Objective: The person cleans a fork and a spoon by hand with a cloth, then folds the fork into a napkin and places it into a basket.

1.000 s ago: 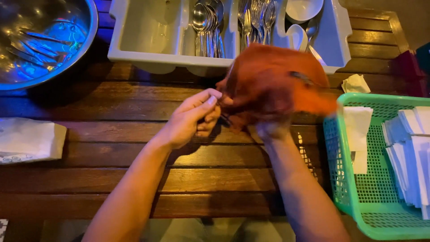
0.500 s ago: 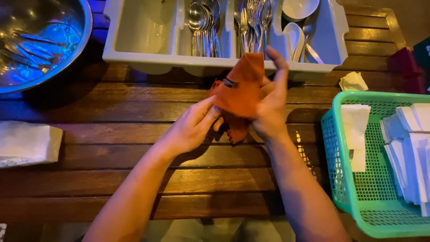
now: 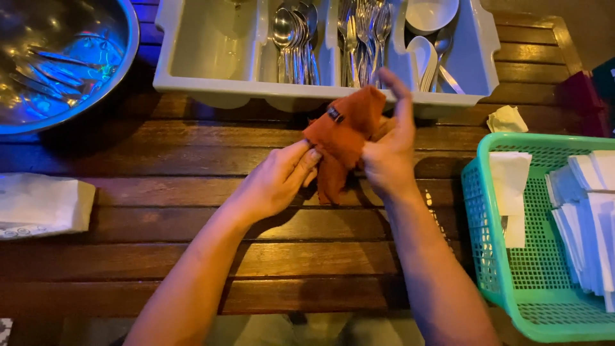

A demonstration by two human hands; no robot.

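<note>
Just in front of the cutlery tray (image 3: 192, 83), my left hand (image 3: 275, 182) pinches the orange cloth (image 3: 343, 131) while my right hand (image 3: 387, 150) grips it, fingers half open.

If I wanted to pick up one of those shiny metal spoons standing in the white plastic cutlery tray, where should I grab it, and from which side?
Probably grip a metal spoon by its bowl end, coming from above. The spoons lie bunched in one narrow compartment of the white plastic cutlery tray, bowls nearest the top and fanned apart, handles packed together between the dividers. The sides are walled off, so only the top is open.
</note>
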